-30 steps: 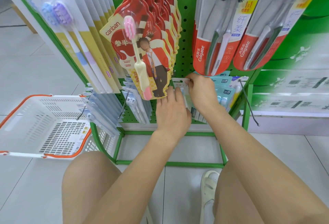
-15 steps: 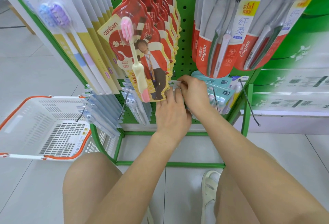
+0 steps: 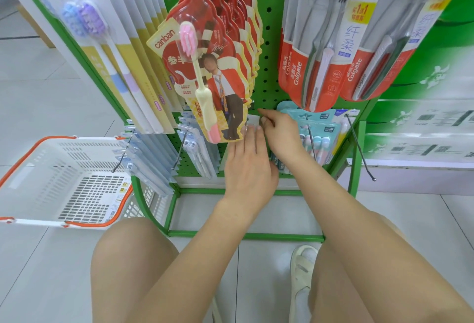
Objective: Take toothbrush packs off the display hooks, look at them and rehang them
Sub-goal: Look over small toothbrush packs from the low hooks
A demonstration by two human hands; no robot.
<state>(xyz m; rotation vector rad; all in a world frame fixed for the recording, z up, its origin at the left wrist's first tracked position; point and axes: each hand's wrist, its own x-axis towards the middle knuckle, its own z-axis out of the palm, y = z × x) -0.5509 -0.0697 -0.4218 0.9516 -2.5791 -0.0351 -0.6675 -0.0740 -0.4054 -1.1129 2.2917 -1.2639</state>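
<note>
Low on the green pegboard rack (image 3: 269, 48), both hands hold one clear toothbrush pack (image 3: 252, 121), mostly hidden behind them. My left hand (image 3: 250, 166) lies flat over the pack's front, fingers pointing up. My right hand (image 3: 279, 133) pinches the pack's top edge right below the red canban packs (image 3: 205, 66), close to the pegboard. Whether the pack's hole is on a hook cannot be seen. Teal packs (image 3: 318, 127) hang just right of my right hand.
Red Colgate packs (image 3: 310, 48) hang above right, white-and-yellow packs (image 3: 123, 66) upper left, clear blue packs (image 3: 151, 158) lower left. A bare hook (image 3: 361, 148) sticks out at the right. A white basket (image 3: 64, 181) with orange handles stands left. My knees are below.
My right hand has slid left and up along the pack's top edge toward the pegboard. My left hand has stayed over the pack's front.
</note>
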